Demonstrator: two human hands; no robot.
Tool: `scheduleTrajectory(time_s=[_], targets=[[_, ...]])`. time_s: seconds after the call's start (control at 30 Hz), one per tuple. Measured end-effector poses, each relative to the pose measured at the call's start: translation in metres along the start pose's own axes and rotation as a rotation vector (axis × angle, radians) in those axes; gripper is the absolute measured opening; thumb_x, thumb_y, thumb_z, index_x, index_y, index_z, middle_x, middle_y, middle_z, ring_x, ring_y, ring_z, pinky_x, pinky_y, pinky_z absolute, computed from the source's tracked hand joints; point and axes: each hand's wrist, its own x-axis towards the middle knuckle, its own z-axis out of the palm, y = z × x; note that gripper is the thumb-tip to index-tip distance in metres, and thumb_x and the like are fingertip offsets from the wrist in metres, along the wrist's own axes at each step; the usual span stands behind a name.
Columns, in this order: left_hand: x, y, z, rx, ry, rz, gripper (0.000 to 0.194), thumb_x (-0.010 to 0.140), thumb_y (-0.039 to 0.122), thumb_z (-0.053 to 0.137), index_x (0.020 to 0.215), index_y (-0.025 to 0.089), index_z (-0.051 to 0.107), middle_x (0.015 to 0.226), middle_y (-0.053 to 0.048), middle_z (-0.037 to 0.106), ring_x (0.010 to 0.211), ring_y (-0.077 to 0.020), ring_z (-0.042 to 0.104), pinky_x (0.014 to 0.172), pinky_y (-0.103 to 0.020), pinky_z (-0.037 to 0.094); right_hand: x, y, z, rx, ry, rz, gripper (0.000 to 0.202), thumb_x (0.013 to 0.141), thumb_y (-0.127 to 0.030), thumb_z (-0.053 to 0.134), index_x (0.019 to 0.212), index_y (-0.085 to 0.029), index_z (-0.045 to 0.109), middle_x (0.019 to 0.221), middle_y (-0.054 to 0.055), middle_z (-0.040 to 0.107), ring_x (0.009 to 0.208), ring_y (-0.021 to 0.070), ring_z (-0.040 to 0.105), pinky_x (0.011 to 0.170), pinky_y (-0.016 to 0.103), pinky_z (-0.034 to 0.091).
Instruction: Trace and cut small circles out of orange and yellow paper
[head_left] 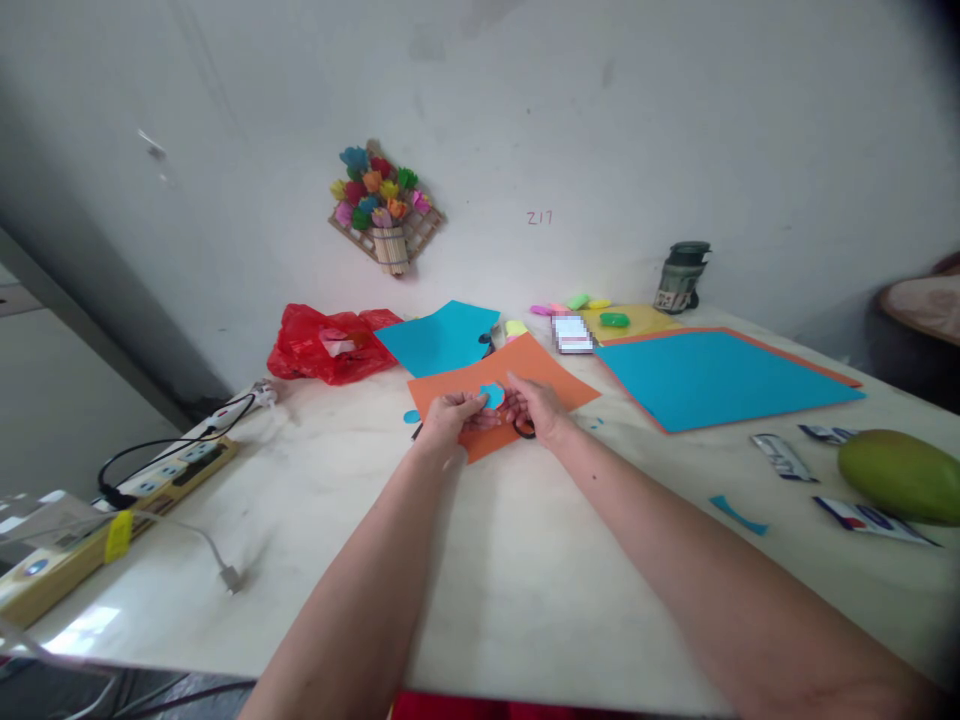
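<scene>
A small light-blue paper cutout (492,397) with a scalloped edge is pinched by my left hand (452,418), thumb on top. My right hand (534,408) is curled close beside it, fingers at the cutout's right edge. From under the right palm shows the black handle loop of scissors (525,430); their blades are hidden. Both hands are above an orange paper sheet (555,378) on the table. A small blue paper disc (412,416) lies left of the sheet, and tiny blue scraps (596,424) lie to its right.
Blue sheets (727,375) lie at right, another blue sheet (442,335) behind. A red plastic bag (322,345) sits back left, a power strip (169,475) at left. A green mango (907,475), small packets (784,457) and a curved blue strip (739,515) are at right.
</scene>
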Motion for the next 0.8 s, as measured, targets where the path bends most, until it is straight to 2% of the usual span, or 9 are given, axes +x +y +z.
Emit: scheduleTrajectory(time_s=[0.27,0.43,0.6,0.8], targets=[[0.0040,-0.0026,-0.0032,0.033,0.007,-0.018,0.028,0.060,0.036,0.073,0.066,0.013,0.059,0.064,-0.006,0.066,0.057,-0.0156,0.064,0.061,-0.027,0.051,-0.0034,-0.0036,0.0017,-0.045,0.050,-0.048,0.027,0.067,-0.039,0.060,0.060,-0.013,0.056,0.052,0.000,0.057,0.036,0.0066,0.048,0.030,0.017,0.028],[0.0020,0.0010,-0.0016,0.069,0.015,0.000,0.029,0.059,0.037,0.073,0.064,0.013,0.058,0.063,-0.006,0.067,0.057,-0.0160,0.064,0.062,-0.028,0.052,-0.0052,-0.0048,0.0031,-0.136,0.062,-0.061,0.028,0.063,-0.038,0.065,0.055,-0.015,0.052,0.037,-0.004,0.048,0.033,0.0057,0.042,0.031,0.016,0.027],[-0.0003,0.0041,0.0007,0.095,0.035,-0.003,0.031,0.057,0.038,0.074,0.062,0.013,0.055,0.062,-0.006,0.066,0.057,-0.0162,0.064,0.061,-0.028,0.052,-0.0046,-0.0035,0.0039,-0.160,0.034,-0.060,0.032,0.060,-0.043,0.067,0.056,-0.015,0.051,0.038,-0.004,0.049,0.031,0.0043,0.038,0.031,0.016,0.025],[-0.0005,0.0054,0.0032,0.118,0.066,0.005,0.032,0.056,0.036,0.075,0.061,0.014,0.053,0.059,-0.006,0.066,0.055,-0.0163,0.064,0.060,-0.028,0.052,-0.0011,0.0011,0.0037,-0.211,0.060,-0.067,0.029,0.064,-0.040,0.063,0.053,-0.017,0.049,0.038,-0.004,0.048,0.030,0.0047,0.037,0.031,0.017,0.025]])
